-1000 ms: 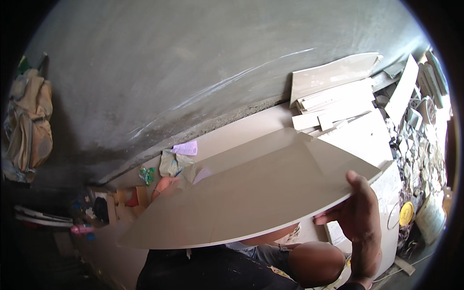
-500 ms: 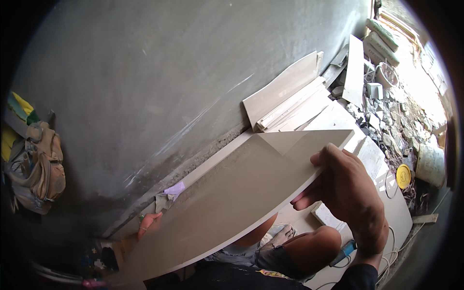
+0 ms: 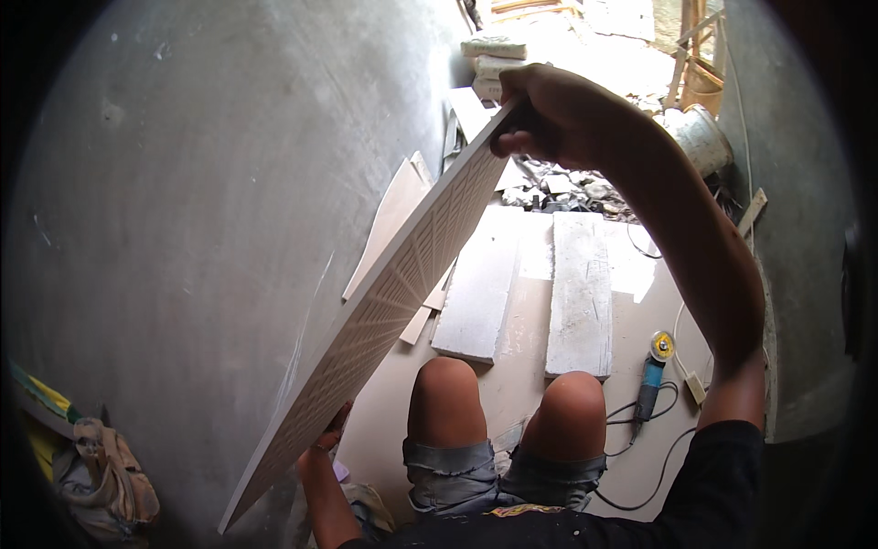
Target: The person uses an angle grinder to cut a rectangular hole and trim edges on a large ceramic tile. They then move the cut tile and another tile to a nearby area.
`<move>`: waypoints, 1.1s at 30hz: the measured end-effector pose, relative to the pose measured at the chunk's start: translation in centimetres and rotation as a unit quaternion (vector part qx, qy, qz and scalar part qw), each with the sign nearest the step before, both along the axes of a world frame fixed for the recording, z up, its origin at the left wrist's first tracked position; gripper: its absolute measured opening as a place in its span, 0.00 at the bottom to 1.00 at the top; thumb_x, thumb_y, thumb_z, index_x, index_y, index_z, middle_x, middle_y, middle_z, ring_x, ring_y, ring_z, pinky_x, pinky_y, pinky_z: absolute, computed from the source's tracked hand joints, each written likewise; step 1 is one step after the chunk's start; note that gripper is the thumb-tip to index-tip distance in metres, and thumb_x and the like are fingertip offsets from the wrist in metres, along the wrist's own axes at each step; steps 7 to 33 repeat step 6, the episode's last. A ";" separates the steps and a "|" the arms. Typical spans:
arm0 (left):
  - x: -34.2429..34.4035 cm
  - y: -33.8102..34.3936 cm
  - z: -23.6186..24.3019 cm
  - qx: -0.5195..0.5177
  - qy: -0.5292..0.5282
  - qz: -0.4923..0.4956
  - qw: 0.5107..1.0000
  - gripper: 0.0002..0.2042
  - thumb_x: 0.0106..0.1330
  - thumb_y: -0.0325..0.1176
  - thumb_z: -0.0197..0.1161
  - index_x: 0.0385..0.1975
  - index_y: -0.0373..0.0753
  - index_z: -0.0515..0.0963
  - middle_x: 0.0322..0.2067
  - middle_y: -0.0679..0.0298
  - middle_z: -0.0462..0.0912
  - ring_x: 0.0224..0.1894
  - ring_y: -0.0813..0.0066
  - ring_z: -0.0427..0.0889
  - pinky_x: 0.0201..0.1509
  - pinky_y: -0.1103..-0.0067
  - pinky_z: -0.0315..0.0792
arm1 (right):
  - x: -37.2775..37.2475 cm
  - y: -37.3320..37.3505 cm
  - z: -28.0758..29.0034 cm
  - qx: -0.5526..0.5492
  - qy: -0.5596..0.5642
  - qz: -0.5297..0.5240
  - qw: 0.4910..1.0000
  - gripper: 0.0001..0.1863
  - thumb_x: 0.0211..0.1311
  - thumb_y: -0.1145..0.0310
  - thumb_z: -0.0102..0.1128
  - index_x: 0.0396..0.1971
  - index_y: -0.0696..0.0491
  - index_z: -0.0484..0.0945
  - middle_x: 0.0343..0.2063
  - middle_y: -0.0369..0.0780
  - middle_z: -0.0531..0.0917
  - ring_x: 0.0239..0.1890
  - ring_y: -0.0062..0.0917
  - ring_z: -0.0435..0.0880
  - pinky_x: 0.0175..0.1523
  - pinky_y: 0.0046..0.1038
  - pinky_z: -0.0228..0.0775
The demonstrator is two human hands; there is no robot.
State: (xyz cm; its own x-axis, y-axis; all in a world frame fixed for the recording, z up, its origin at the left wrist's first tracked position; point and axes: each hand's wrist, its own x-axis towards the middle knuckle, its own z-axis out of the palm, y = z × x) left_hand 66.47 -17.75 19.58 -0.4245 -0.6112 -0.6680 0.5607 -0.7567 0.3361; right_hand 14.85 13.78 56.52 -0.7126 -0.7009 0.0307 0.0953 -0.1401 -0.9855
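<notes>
A large tile (image 3: pixel 393 306) stands on edge, tilted, reaching from lower left to upper right. Its ribbed, grid-patterned back faces right. My right hand (image 3: pixel 558 119) grips the upper end, with fingers closed round the edge. Low down, my left hand (image 3: pixel 335 430) is against the ribbed back, holding the tile; some of its fingers are hidden in shadow. A bracelet shows on the left wrist. Past my knees lie two long pale grey blocks (image 3: pixel 580 297) on the floor, the left one partly behind the tile.
To the right lies an angle grinder (image 3: pixel 651 375), teal with a yellow disc, its cord looping nearby. Leaning cut tile pieces (image 3: pixel 389 224) line the grey wall (image 3: pixel 183 210). Rubble (image 3: pixel 585 194), stacked bags (image 3: pixel 494 66) and a bucket (image 3: pixel 700 137) are farther off. A tan backpack (image 3: pixel 114 476) is at lower left.
The tile has turned from smooth face up to nearly upright, with its ribbed back now showing. My right hand has risen with its end. The view has swung toward the right.
</notes>
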 end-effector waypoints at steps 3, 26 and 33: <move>-8.9 -3.1 -0.8 -0.116 -0.005 -0.081 0.990 0.35 0.81 0.56 0.52 0.71 0.27 0.65 0.64 0.32 0.74 0.61 0.30 0.82 0.59 0.53 0.89 | -4.3 2.6 3.1 0.039 0.017 -0.053 0.998 0.18 0.73 0.64 0.51 0.37 0.68 0.73 0.27 0.55 0.85 0.15 0.19 0.80 0.17 0.11 0.74; -16.8 -5.8 -2.8 -0.653 -0.169 -0.204 0.709 0.37 0.79 0.58 0.54 0.71 0.28 0.65 0.63 0.32 0.75 0.61 0.32 0.83 0.59 0.51 0.88 | -8.0 4.2 6.7 0.064 0.127 -0.160 0.977 0.19 0.74 0.62 0.47 0.35 0.66 0.76 0.27 0.55 0.85 0.11 0.14 0.70 0.13 0.15 0.63; -16.8 -5.8 -2.8 -0.653 -0.169 -0.204 0.709 0.37 0.79 0.58 0.54 0.71 0.28 0.65 0.63 0.32 0.75 0.61 0.32 0.83 0.59 0.51 0.88 | -8.0 4.2 6.7 0.064 0.127 -0.160 0.977 0.19 0.74 0.62 0.47 0.35 0.66 0.76 0.27 0.55 0.85 0.11 0.14 0.70 0.13 0.15 0.63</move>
